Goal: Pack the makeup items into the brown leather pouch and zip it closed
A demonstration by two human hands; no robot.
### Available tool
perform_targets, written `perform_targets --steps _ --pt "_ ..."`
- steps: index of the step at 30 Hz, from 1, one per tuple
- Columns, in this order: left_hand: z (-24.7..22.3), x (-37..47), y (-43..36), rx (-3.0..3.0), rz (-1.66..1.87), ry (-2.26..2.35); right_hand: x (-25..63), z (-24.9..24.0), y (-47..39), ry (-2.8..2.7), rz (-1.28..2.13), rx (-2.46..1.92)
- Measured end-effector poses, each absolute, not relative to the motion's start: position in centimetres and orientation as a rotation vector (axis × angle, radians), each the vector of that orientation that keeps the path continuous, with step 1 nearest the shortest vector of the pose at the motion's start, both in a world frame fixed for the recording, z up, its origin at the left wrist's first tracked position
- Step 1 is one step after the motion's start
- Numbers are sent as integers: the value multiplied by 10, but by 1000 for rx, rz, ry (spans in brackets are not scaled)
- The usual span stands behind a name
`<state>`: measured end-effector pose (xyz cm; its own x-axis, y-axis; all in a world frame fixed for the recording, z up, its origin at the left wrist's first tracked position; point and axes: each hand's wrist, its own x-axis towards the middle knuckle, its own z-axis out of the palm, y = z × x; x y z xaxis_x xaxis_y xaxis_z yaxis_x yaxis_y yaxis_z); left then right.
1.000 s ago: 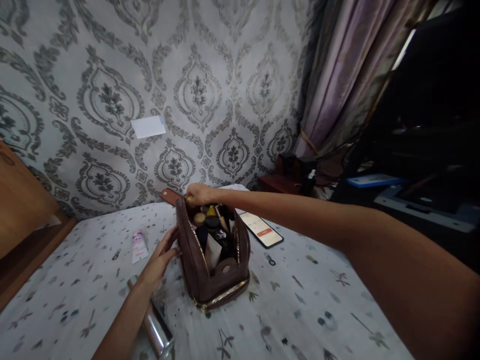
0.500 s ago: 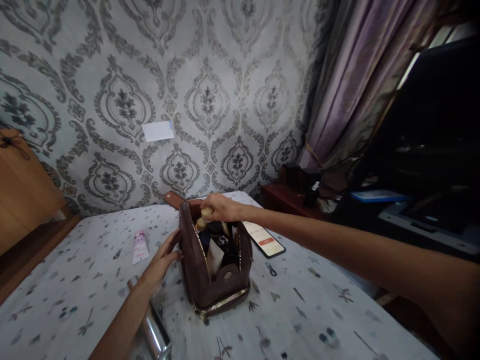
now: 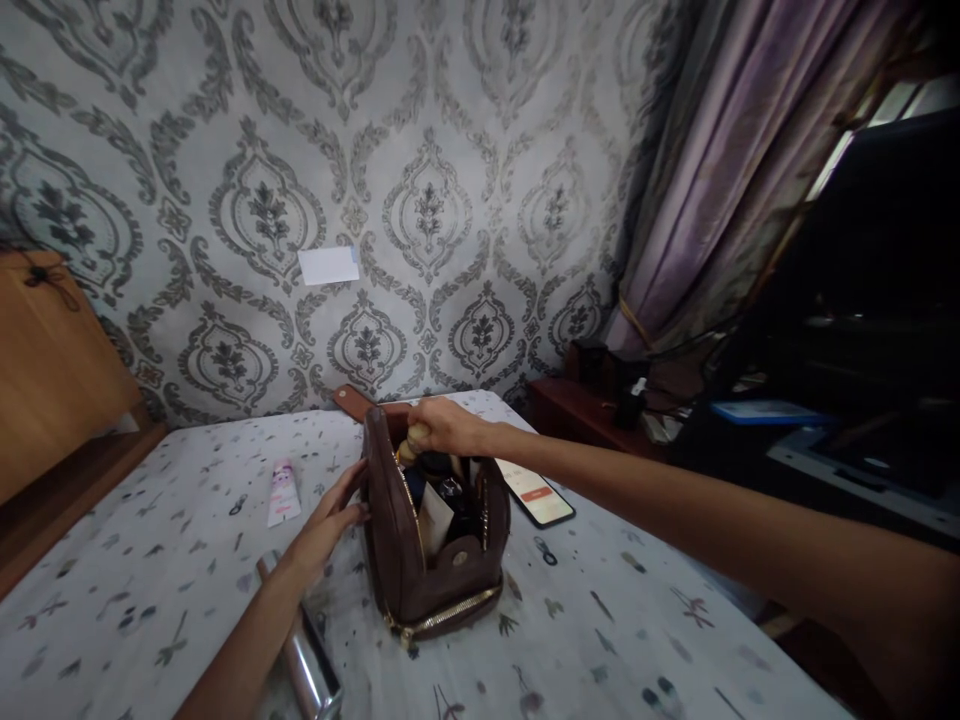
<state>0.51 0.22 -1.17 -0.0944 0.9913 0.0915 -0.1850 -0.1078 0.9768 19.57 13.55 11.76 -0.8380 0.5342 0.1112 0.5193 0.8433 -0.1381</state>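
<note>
A dark brown zippered bag stands open on the patterned white cloth, holding several items, among them a cream-coloured flat piece and dark containers. My right hand reaches over its far end, fingers closed around a small yellowish round-topped item. Against the bag's left side rests my left hand, its fingers apart and holding nothing. Part of the bag's interior is hidden by my right hand.
Left of the bag lies a pink and white tube. A silver cylinder is beneath my left forearm. To the right is a lit phone. A wooden cabinet stands at left, a dark red box at back right.
The view has shifted slightly, so the scene sits a little to the right and lower. My right hand is slightly lower into the bag with the yellowish item. My left hand stays against the bag.
</note>
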Motion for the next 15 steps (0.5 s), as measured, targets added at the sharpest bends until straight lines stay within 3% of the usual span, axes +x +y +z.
perform_targets --steps 15 --pt "-20 2 4 1054 1441 1068 190 125 128 -2938 27 -892"
